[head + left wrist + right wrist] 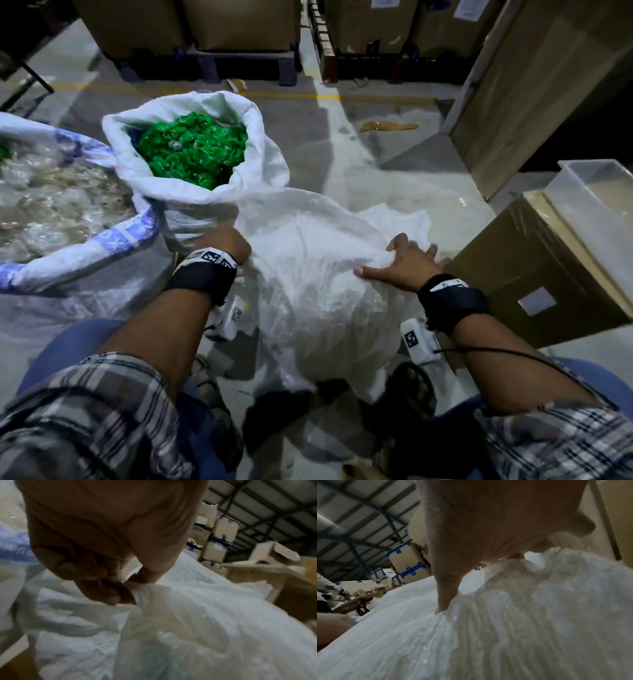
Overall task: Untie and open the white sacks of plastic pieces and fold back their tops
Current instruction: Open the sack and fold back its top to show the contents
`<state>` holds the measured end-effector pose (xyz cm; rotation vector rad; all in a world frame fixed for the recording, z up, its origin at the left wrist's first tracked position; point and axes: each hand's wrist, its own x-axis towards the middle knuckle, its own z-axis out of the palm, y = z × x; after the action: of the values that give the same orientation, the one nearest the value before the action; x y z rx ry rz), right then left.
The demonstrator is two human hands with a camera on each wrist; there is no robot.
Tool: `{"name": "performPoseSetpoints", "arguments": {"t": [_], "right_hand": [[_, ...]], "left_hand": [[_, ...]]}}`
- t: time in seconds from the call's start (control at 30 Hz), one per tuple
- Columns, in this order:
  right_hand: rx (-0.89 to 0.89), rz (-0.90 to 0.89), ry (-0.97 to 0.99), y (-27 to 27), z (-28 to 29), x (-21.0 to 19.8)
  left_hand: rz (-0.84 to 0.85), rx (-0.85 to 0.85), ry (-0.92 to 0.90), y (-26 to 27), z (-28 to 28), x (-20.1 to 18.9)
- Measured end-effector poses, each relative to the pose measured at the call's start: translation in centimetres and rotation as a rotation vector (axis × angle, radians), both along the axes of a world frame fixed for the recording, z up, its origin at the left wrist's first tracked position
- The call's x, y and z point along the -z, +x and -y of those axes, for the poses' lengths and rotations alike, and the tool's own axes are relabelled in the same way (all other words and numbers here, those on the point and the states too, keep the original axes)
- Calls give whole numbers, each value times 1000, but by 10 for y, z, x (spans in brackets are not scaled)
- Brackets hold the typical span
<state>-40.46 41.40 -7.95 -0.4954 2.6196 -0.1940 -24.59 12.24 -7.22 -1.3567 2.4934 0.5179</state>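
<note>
Concrete warehouse floor [359, 144], yellow line across it, pallets of brown cartons [239, 24] at the back.

Sack 1: white sack [318, 274], directly in front of the person, between the knees, on the floor. Top not folded back; the woven cloth lies slack and crumpled over the contents. Contents show only as a pale, faintly clear mass through the fabric; I cannot tell the pieces.

Sack 2: open sack [263, 150], just behind and left of sack 1, touching it. Rim rolled outward. Filled nearly to the rim with green plastic pieces [193, 150].

Sack 3: blue-printed sack [113, 240], far left, mouth wide open, holds clear plastic pieces [51, 198].

Left hand [224, 245]: at the left upper edge of sack 1; in the left wrist view the thumb and fingers [102, 592] pinch a fold of the cloth.

Right hand [407, 262]: spread flat on the right upper side of sack 1, thumb out, fingertips pressing and bunching the cloth.

Right of sack 1: taped cardboard box [534, 274], with a clear plastic tray [589, 192] resting on top.
</note>
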Motion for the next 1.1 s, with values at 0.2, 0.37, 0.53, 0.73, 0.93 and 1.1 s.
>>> {"name": "performPoseSetpoints", "arguments": {"t": [0.2,0.37,0.53,0.73,0.93,1.1], "right_hand": [[-16,11,30,3,1,5],[-84,-70,160,-1,13,-5],[-91,-6,149,-4,20,-15],[-155,16,323,-6,31,-42],[-246,-531,-25,-6,54,-85],[-454,-235,-258,-2,91,-70]], "left_hand": [[-577,352,-481,-13,-38,-29],[-497,897,-295,-25,-66,-26],[64,627,57,-5,-36,18],[-2,671,-4,-8,-39,5],[-437,629,-278,-16,-44,-30],[-584,612,-288,-14,-44,-41]]}}
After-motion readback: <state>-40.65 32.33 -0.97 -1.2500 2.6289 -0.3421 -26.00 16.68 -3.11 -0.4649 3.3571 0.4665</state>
